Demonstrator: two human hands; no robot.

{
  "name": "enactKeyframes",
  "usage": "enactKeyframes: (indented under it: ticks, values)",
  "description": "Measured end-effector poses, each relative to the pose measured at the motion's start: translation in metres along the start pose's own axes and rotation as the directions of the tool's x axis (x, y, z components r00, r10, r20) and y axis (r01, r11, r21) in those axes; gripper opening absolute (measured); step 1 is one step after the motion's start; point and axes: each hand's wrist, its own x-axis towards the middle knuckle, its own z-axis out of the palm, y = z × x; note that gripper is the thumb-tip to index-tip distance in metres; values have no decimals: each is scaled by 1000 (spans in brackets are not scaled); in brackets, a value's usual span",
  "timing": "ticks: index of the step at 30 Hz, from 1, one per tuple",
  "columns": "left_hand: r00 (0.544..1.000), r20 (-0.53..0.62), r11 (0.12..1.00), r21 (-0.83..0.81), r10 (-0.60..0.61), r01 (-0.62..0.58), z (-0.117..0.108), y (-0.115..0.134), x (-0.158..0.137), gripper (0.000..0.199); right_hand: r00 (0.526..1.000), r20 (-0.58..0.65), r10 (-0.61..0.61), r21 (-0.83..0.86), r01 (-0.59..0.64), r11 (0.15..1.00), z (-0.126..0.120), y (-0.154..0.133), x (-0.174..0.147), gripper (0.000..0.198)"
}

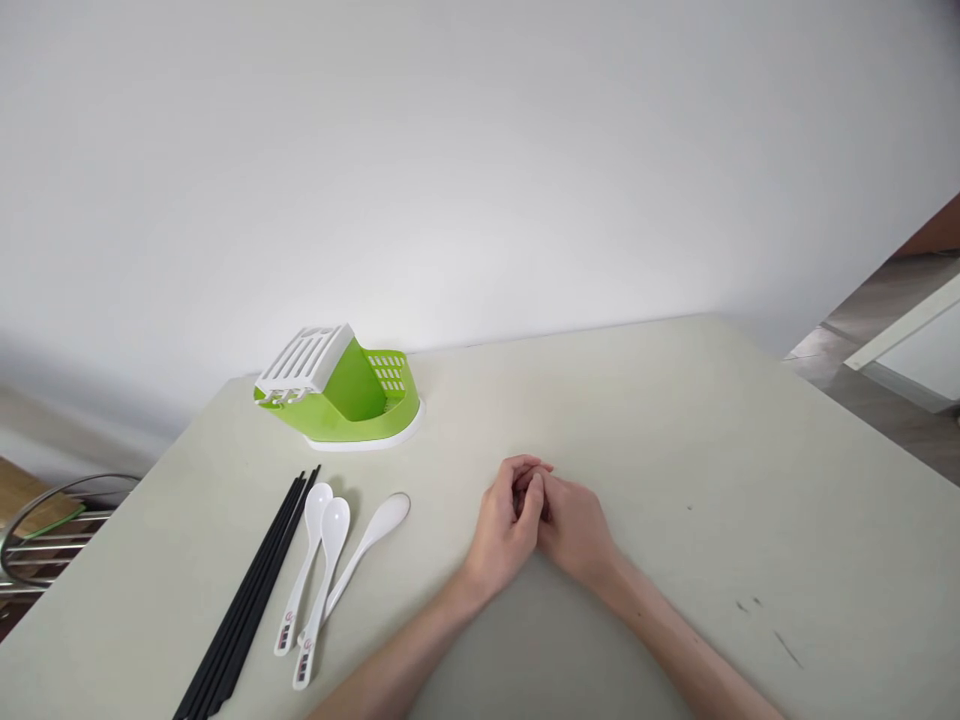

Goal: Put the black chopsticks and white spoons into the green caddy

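My left hand and my right hand rest together on the table, clasped, with the fingers curled against each other. No object shows in either hand, though part of the inner fingers is hidden. To the left of my hands lie a white spoon turned face down and two more white spoons, one beside the other, with their handles close together. A bundle of black chopsticks lies left of the spoons. Behind them stands a green and white utensil holder.
The pale table meets a white wall at its back. Off its left edge is a metal rack. Beyond the right edge, a white piece of furniture stands on the floor.
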Motion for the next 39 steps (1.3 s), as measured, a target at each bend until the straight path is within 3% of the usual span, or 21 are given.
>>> enactKeyframes:
  ticks: [39]
  values:
    - [1000, -3, 999, 35, 14, -14, 1, -3, -3, 23, 1000, 8, -7, -5, 8, 1000, 1, 1, -2, 18]
